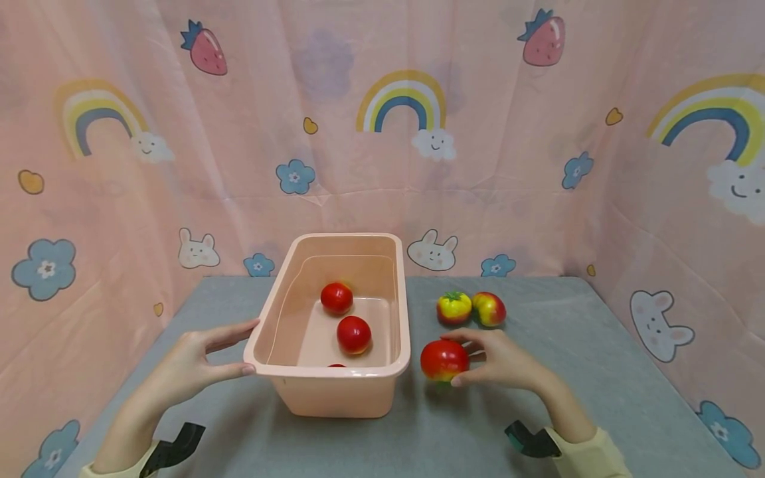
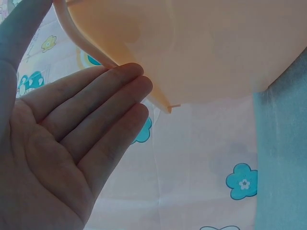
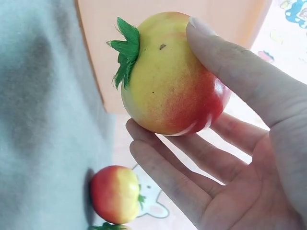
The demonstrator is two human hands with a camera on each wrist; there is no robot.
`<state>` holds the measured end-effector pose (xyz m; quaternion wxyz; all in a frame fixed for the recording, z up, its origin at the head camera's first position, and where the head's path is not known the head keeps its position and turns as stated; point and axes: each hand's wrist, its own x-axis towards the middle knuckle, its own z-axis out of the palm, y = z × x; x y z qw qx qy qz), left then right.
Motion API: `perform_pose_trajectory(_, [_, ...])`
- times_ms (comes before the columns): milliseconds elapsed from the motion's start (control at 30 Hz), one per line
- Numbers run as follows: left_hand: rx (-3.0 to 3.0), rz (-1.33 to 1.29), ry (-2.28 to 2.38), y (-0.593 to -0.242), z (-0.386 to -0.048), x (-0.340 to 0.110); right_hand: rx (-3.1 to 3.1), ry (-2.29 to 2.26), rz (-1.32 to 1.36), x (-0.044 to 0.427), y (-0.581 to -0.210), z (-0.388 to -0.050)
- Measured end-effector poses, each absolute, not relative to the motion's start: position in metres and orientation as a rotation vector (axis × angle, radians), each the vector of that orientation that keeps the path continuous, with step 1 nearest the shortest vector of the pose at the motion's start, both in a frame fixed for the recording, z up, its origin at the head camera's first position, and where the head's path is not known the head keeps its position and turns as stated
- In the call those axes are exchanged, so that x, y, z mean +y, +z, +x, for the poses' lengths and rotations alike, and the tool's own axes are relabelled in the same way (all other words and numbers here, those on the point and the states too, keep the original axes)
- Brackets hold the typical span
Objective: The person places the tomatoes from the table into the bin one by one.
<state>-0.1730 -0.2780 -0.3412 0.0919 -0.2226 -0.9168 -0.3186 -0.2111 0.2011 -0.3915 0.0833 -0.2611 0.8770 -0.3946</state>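
Note:
My right hand (image 1: pixel 502 358) holds a red and yellow toy tomato (image 1: pixel 444 360) between thumb and fingers, just right of the pink plastic basin (image 1: pixel 335 393). In the right wrist view the held tomato (image 3: pixel 168 76) shows its yellow side and green leafy top, and it is off the table. My left hand (image 1: pixel 191 365) touches the basin's left rim near the front corner, with fingers fairly straight in the left wrist view. Inside the basin lie two red tomatoes, one farther back (image 1: pixel 337 298) and one nearer (image 1: pixel 354 334). A third red piece is mostly hidden behind the front rim.
Two more red and yellow tomatoes, one with a green top (image 1: pixel 454 309) and one beside it (image 1: pixel 489 309), sit on the grey table (image 1: pixel 538 312) behind my right hand. A pink patterned curtain (image 1: pixel 251 133) hangs around the table's back and sides.

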Motion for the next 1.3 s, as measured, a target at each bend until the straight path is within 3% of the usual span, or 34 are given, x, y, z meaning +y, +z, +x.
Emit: perform_pose_trajectory(1300, [-2.702,-0.685,-0.958,-0.342,-0.173,-0.278,2.781,-1.07,-0.855,0.207,-0.334,-0.221])
